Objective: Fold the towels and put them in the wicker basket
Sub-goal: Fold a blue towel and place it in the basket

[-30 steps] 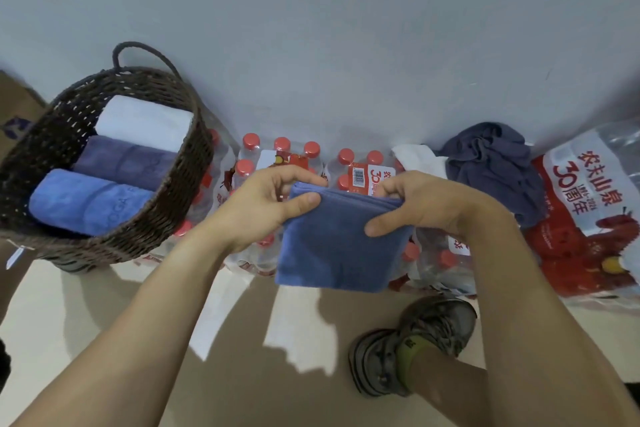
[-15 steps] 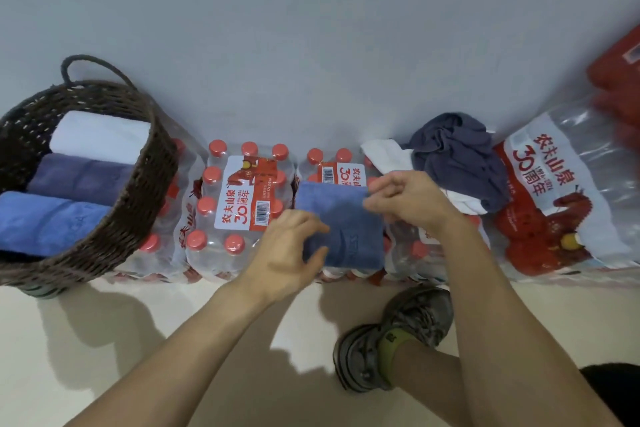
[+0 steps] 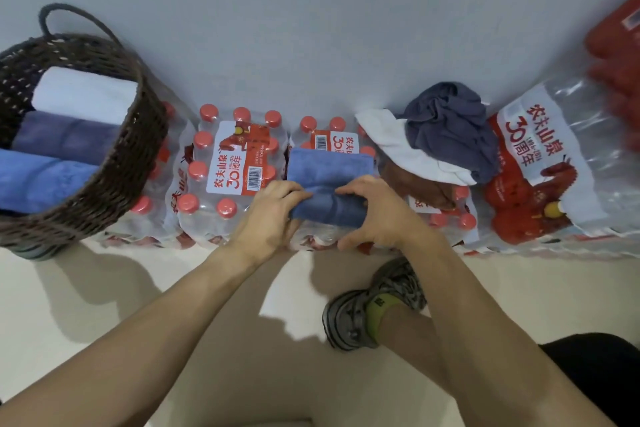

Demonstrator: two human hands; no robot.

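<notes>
A folded blue towel (image 3: 327, 168) lies on a pack of water bottles at the centre, its near edge rolled up. My left hand (image 3: 268, 215) grips the roll's left end and my right hand (image 3: 375, 210) grips its right end, fingers curled over it. The dark wicker basket (image 3: 138, 152) stands at the left on other packs and holds three rolled towels: white (image 3: 85, 94), purple (image 3: 65, 137) and blue (image 3: 41, 178). A crumpled dark grey towel (image 3: 450, 126) and a white towel (image 3: 405, 147) lie heaped at the right.
Shrink-wrapped packs of red-capped water bottles (image 3: 228, 166) line the wall. A larger pack (image 3: 554, 166) lies on its side at the right, with something red (image 3: 616, 42) above it. My shoe (image 3: 367, 308) rests on the pale floor under my right arm.
The blue towel, held up in the air a second ago, now lies on the bottle pack. Both hands have come onto its near edge and rolled it. The view has shifted right.
</notes>
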